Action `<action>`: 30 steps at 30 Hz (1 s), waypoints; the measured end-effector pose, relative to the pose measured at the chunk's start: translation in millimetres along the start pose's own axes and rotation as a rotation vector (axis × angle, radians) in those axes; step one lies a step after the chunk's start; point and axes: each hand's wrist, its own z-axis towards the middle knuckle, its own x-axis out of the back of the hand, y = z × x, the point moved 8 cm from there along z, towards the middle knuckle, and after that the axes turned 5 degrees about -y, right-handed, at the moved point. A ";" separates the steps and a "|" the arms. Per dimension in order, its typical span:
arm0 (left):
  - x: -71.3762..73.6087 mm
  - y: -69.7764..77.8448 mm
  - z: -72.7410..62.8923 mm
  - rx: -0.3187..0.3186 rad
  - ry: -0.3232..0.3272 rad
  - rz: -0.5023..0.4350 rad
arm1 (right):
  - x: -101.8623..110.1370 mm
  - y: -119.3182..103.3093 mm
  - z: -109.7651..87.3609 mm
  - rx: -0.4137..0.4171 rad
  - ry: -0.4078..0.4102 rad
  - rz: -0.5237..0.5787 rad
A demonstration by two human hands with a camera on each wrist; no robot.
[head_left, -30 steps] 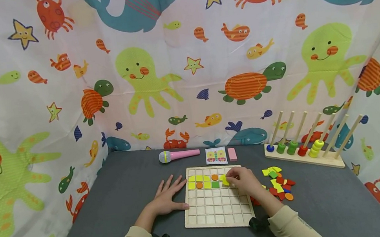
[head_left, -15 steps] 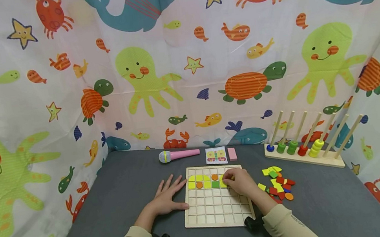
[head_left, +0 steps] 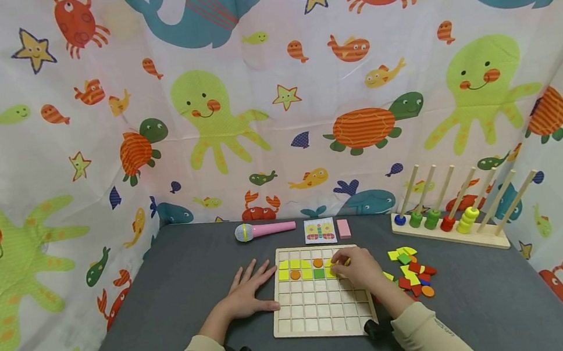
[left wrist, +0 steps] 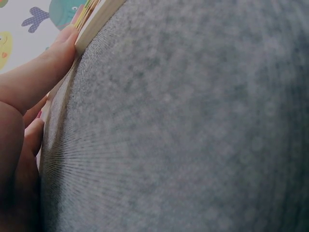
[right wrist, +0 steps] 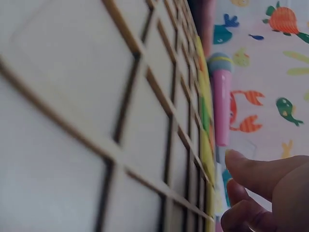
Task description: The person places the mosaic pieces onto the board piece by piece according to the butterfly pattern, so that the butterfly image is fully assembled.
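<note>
My left hand (head_left: 245,294) rests on the grey table with fingers spread. Its thumb (left wrist: 60,48) touches the left edge of the wooden grid board (head_left: 309,312). Over the board's right side is my right hand (head_left: 360,271), fingertips right at a yellow tile (head_left: 330,271) in the upper rows. The right wrist view has its thumb (right wrist: 256,169) apart from bent fingers, with no tile visible between them. Further left in those rows lie more yellow tiles (head_left: 285,274), two orange round tiles (head_left: 295,275) and a green tile (head_left: 319,273). A bit of yellow shows beside the right fingers.
Loose coloured tiles (head_left: 413,270) lie right of the board. Behind it are a pink toy microphone (head_left: 272,228), a picture card (head_left: 320,231) and a pink block (head_left: 344,229). A wooden peg stand with rings (head_left: 446,231) stands back right, before a patterned cloth (head_left: 270,83).
The right hand carried a yellow tile to the board and set it beside the green one, then drew back slightly right. The left hand has stayed in place.
</note>
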 end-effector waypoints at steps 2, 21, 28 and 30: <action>0.2 0.5 0.3 -0.001 -0.001 -0.002 | 7.6 2.9 -1.9 -0.008 0.013 0.015; 1.9 5.7 -2.7 -0.014 0.000 0.005 | 76.9 54.1 -32.0 -0.032 0.094 -0.030; 3.5 10.3 -5.5 -0.051 0.013 -0.016 | 94.9 74.7 -40.9 -0.077 0.147 -0.029; 3.7 9.5 -5.8 -0.047 0.017 -0.015 | 98.8 82.6 -41.0 -0.088 0.159 -0.028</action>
